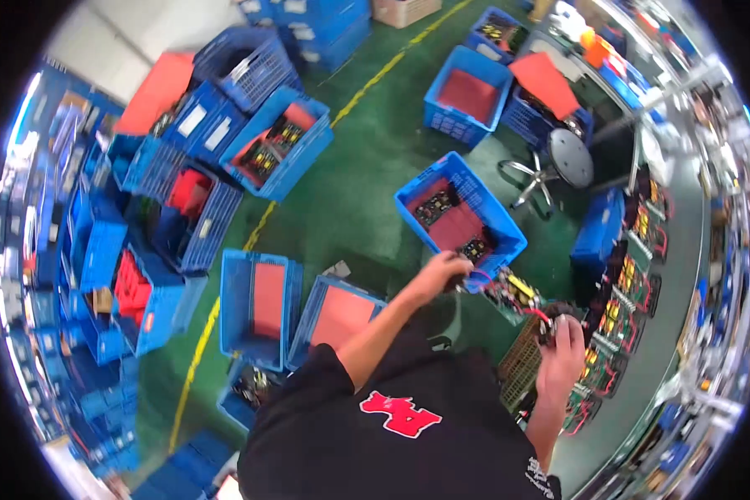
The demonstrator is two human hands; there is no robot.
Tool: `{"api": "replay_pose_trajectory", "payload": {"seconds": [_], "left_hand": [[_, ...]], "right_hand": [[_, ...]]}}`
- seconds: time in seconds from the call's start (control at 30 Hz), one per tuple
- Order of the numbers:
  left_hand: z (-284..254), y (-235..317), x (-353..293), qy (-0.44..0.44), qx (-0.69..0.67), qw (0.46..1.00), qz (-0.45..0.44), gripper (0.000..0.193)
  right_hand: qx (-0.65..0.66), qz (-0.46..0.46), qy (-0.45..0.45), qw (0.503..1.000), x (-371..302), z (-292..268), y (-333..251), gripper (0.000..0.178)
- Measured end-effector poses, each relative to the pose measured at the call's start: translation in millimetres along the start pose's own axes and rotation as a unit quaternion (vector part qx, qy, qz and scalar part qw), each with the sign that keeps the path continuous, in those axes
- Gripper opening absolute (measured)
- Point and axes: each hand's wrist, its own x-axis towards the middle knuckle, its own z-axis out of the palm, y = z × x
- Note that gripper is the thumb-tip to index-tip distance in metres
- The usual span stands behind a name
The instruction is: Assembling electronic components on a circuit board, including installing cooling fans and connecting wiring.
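Note:
A green circuit board (pixel 515 293) with yellow and dark components is held up in front of me, between my two hands. My left hand (pixel 443 275) is closed at its left end, beside a dark part and a purple wire. At the other end, my right hand (pixel 562 354) is closed around the board's edge, near a red wire; its fingertips partly cover that end. Just beyond the board is a blue crate (pixel 502 223) lined with pink sheet, with several circuit boards lying inside.
On my right, several similar boards (pixel 612 312) line the edge of a grey workbench (pixel 675 283). A round stool (pixel 570 157) stands beyond. Blue crates with pink sheets (pixel 262 354) are at my left; more crates (pixel 287 179) are stacked past the yellow floor line (pixel 200 350).

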Motion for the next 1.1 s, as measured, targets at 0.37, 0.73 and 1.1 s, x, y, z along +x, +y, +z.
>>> {"api": "replay_pose_trajectory", "payload": {"seconds": [0.37,0.73,1.1], "left_hand": [[-145.3,39.6,-30.8,-0.037,-0.603,0.719,0.343,0.106],[-257.8,290.8,22.7,0.08,-0.547,0.703,0.446,0.072],[-310.9,489.6,139.6,-0.094,-0.42,0.765,0.479,0.082]], "right_hand": [[0.137,0.143,-0.359,0.912,62.8,296.6,-12.5,0.012],[0.067,0.098,-0.536,0.836,175.6,462.1,4.8,0.007],[0.042,-0.165,-0.463,0.87,306.6,587.4,-65.8,0.007]]}}
